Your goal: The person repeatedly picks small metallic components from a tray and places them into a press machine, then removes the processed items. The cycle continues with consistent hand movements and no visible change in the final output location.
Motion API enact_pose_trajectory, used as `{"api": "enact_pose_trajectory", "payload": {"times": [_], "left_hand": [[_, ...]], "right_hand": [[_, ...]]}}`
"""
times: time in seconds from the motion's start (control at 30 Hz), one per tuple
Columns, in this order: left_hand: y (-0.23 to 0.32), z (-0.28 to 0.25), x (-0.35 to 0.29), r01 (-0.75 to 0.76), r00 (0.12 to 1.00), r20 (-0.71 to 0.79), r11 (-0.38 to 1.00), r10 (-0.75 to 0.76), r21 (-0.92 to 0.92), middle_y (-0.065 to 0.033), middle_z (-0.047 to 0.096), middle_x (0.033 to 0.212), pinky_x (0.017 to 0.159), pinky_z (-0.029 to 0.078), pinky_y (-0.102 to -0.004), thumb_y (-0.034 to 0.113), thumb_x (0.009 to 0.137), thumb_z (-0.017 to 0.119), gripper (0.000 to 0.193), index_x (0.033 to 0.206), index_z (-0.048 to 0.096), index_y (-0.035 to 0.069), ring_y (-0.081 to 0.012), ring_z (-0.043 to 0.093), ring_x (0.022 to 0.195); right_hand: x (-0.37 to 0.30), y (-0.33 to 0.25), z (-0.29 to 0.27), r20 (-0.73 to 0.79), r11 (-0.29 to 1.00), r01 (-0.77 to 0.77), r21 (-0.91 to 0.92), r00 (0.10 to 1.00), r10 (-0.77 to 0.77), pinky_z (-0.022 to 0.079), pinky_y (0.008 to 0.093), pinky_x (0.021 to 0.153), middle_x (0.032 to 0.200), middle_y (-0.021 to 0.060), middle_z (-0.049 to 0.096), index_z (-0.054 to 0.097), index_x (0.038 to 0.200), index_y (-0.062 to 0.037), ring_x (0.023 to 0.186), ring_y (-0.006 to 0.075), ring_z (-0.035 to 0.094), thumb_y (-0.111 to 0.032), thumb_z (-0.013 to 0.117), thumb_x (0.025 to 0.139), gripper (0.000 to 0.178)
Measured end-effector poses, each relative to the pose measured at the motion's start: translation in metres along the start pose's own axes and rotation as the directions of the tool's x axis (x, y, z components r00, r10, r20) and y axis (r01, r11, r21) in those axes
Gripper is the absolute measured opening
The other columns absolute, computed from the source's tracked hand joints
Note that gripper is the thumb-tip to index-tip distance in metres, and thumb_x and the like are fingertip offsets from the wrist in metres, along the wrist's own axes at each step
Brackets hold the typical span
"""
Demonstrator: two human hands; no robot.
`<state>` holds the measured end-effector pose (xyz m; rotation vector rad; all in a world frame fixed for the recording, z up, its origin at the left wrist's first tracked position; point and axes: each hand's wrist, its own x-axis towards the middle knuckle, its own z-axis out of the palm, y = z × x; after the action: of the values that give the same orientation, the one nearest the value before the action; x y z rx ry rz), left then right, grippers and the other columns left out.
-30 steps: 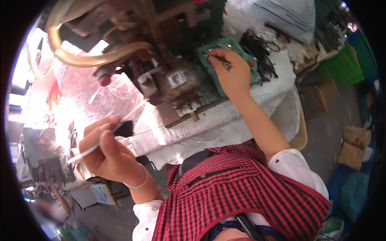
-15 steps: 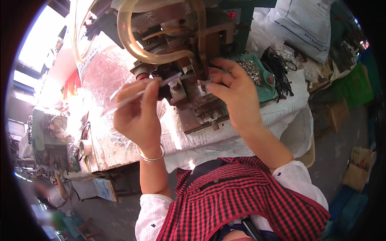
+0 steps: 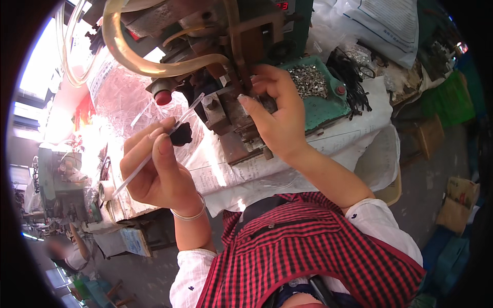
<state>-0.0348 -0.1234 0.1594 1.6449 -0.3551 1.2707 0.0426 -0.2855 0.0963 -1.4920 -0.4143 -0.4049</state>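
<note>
My left hand [image 3: 156, 172] pinches a thin, clear plastic strip [image 3: 138, 169] between thumb and fingers. The strip slants up to the right, its far end close to the metal block at the machine's left. My right hand [image 3: 282, 115] is at the tooling of the bench machine [image 3: 228, 110], thumb and fingers curled in below the upright guides. Its fingertips are partly hidden, and whatever small piece they hold cannot be made out. A red push button [image 3: 163, 97] sits on the machine's left side, above my left hand.
A green tray [image 3: 324, 117] of small metal parts [image 3: 308, 81] stands right of the machine, beside black cords [image 3: 349, 77]. Clear plastic strips [image 3: 123, 95] heap at the left. A thick yellowish hose [image 3: 123, 54] loops overhead. White sacks [image 3: 382, 31] stand back right. Another person [image 3: 74, 251] is far left.
My left hand has drawn back left and down with the strip, away from the tooling. My right hand stays at the tooling, its thumb shifted. The whole view has shifted a little.
</note>
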Motion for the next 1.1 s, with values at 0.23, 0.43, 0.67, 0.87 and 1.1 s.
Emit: {"api": "enact_pose_trajectory", "payload": {"times": [0.23, 0.43, 0.67, 0.87, 1.1], "left_hand": [[-0.024, 0.013, 0.016, 0.120, 0.992, -0.020, 0.992, -0.121, -0.040, -0.0176, 0.073, 0.099, 0.083, 0.061, -0.0296, -0.013, 0.091, 0.071, 0.013, 0.101, 0.067, -0.008, -0.0214, 0.074, 0.089], [-0.023, 0.014, 0.018, 0.150, 0.988, -0.030, 0.987, -0.152, -0.055, -0.0162, 0.073, 0.098, 0.081, 0.061, -0.0278, -0.013, 0.090, 0.073, 0.013, 0.100, 0.067, -0.007, -0.0198, 0.074, 0.088], [-0.009, 0.010, 0.009, 0.210, 0.978, 0.008, 0.977, -0.210, -0.039, -0.0162, 0.073, 0.096, 0.080, 0.060, -0.0281, -0.012, 0.090, 0.072, 0.012, 0.099, 0.067, -0.006, -0.0200, 0.073, 0.088], [0.007, 0.010, -0.006, 0.100, 0.992, 0.082, 0.990, -0.093, -0.097, -0.0213, 0.072, 0.095, 0.077, 0.059, -0.0299, -0.011, 0.090, 0.071, 0.011, 0.100, 0.066, -0.007, -0.0245, 0.073, 0.086], [-0.024, 0.015, 0.020, 0.110, 0.994, 0.004, 0.987, -0.110, -0.115, -0.0166, 0.074, 0.097, 0.079, 0.060, -0.0265, -0.011, 0.090, 0.074, 0.013, 0.101, 0.067, -0.007, -0.0181, 0.073, 0.087]], "right_hand": [[-0.002, 0.014, -0.002, -0.097, 0.992, 0.125, -0.026, 0.987, -0.127, 0.051, 0.0326, 0.088, 0.089, 0.0076, 0.071, 0.059, 0.130, -0.0012, 0.096, 0.0223, 0.068, 0.001, 0.083, 0.078, 0.057], [0.002, 0.011, -0.001, -0.095, 0.949, 0.261, -0.179, 0.955, -0.281, 0.052, 0.0352, 0.088, 0.086, 0.0071, 0.071, 0.058, 0.132, -0.0012, 0.094, 0.0261, 0.067, 0.001, 0.083, 0.076, 0.061], [-0.008, -0.023, 0.000, -0.053, 0.999, -0.034, 0.015, 0.998, 0.035, 0.051, 0.0342, 0.086, 0.099, 0.0089, 0.069, 0.056, 0.135, 0.0004, 0.096, 0.0209, 0.067, -0.001, 0.079, 0.079, 0.061], [0.007, -0.023, -0.010, 0.061, 0.960, -0.265, 0.093, 0.964, 0.260, 0.050, 0.0302, 0.090, 0.094, 0.0068, 0.071, 0.053, 0.138, 0.0008, 0.098, 0.0162, 0.066, -0.002, 0.078, 0.084, 0.060], [0.000, 0.004, -0.004, -0.012, 0.988, -0.058, 0.145, 0.998, 0.060, 0.050, 0.0281, 0.092, 0.091, 0.0067, 0.072, 0.054, 0.138, 0.0010, 0.097, 0.0147, 0.068, -0.004, 0.079, 0.086, 0.058]]}}
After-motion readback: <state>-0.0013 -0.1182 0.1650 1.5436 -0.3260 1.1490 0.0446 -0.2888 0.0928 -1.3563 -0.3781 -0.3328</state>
